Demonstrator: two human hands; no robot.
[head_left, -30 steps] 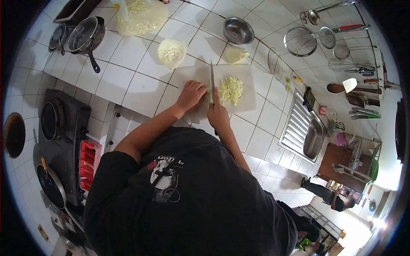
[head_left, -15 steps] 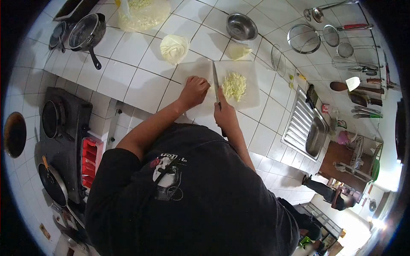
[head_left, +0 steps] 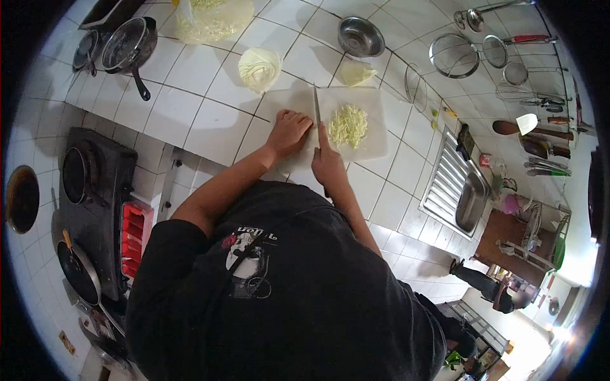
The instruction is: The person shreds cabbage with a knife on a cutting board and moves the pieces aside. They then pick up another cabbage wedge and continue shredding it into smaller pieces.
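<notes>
My right hand [head_left: 329, 166] is wrapped round the handle of a knife [head_left: 318, 105], whose blade points away from me over the white cutting board [head_left: 375, 136]. Just left of the blade, my left hand [head_left: 290, 131] rests on the board with its fingers curled; whatever lies under them is hidden. A pile of shredded cabbage [head_left: 348, 126] lies on the board to the right of the knife. Beyond the board are a pale cabbage piece [head_left: 356, 73] and, further left, a larger cut cabbage [head_left: 259, 69].
A metal bowl [head_left: 361, 37] and a plastic bag of shreds [head_left: 213, 22] stand at the back. Black pans [head_left: 129, 47] sit at the left. A sink [head_left: 471, 203] is on the right, below hanging utensils. Two other people are at the lower right.
The knife and my right hand have shifted slightly left, closer to my left hand. My left hand has barely moved.
</notes>
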